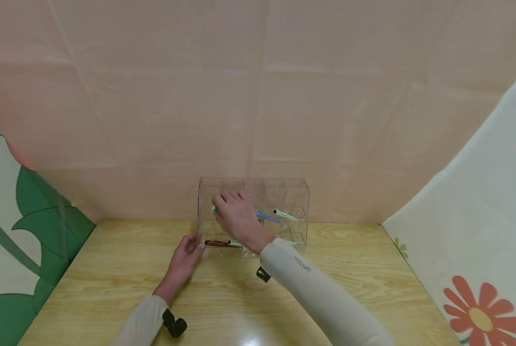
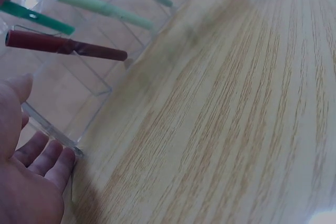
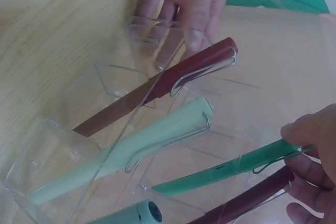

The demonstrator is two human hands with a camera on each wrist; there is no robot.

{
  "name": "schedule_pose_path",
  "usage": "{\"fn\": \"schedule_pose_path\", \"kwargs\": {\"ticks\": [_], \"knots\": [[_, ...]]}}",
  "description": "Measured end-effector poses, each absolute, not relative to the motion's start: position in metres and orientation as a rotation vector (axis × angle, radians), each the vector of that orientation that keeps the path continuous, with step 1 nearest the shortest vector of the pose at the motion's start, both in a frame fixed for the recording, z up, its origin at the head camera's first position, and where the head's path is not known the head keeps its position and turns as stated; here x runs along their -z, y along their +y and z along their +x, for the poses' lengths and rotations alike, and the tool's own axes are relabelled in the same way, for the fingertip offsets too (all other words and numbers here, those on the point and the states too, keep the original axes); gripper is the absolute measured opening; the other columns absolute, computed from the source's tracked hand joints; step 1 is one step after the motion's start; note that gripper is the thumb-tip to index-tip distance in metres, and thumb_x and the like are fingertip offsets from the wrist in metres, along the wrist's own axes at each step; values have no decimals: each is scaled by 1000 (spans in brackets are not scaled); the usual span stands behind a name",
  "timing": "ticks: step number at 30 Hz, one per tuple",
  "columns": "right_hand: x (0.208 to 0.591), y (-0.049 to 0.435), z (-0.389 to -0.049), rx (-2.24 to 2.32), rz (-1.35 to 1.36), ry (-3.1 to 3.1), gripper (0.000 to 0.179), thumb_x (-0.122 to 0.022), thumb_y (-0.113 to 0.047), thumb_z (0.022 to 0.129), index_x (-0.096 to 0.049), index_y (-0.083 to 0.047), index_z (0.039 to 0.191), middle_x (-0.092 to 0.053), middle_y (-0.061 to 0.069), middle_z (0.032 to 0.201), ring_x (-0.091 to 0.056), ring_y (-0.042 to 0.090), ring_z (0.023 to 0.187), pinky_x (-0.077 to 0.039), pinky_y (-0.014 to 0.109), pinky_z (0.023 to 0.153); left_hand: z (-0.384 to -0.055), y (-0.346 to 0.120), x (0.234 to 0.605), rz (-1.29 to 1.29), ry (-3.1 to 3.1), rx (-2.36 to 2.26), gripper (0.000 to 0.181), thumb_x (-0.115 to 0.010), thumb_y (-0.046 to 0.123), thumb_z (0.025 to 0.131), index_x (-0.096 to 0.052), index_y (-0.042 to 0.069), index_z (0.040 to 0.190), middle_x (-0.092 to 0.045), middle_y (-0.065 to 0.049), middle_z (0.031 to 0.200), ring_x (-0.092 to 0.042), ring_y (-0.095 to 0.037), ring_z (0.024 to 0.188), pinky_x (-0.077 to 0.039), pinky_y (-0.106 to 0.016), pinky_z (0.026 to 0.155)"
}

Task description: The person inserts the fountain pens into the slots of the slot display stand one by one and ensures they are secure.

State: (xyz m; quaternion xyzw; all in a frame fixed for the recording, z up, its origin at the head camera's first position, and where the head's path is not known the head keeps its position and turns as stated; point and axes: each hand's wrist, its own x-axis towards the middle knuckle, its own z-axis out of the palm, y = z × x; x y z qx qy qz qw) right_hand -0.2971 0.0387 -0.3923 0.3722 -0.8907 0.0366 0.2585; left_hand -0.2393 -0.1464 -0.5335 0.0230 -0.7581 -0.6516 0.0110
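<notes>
A clear plastic organizer (image 1: 253, 185) with several compartments stands on the table against the backdrop. My right hand (image 1: 238, 218) reaches over it and pinches the cap end of a green pen (image 3: 226, 169); a dark red pen (image 3: 252, 195) lies close under those fingers. My left hand (image 2: 34, 182) rests against the organizer's left end, fingers extended along its side and lower edge. In the front row sit a brown-red pen (image 3: 157, 85) and a pale green pen (image 3: 126, 142). Farther right are a blue pen (image 1: 267, 216) and another pale green pen (image 1: 283, 214).
The wood-grain table (image 1: 223, 298) spreads in front of the organizer. A pinkish backdrop (image 1: 258, 96) rises right behind it. Patterned sheets with a leaf (image 1: 41, 206) and a red flower (image 1: 483, 315) flank the table. A black device (image 1: 174, 324) is strapped to the left wrist.
</notes>
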Motion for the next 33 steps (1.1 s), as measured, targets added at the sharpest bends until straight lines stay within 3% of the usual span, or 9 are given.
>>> {"fn": "schedule_pose_path", "kwargs": {"ticks": [12,33], "knots": [[398,30,-296,-27,1025,-2473,19,-74,-30,102,-67,-20,116,-74,-4,113,-71,16,107,-53,36,96,-240,-146,534,87,-2360,2025,57,-63,21,109,-41,-1,156,-46,-30,161,-47,-49,150,-45,-59,124],[402,25,-304,51,1050,-2406,22,-73,-31,102,-67,-19,120,-75,-2,114,-73,17,105,-56,36,97,-241,-146,534,83,-2352,2039,58,-63,20,108,-39,-1,156,-44,-30,163,-46,-49,150,-44,-58,124]]}}
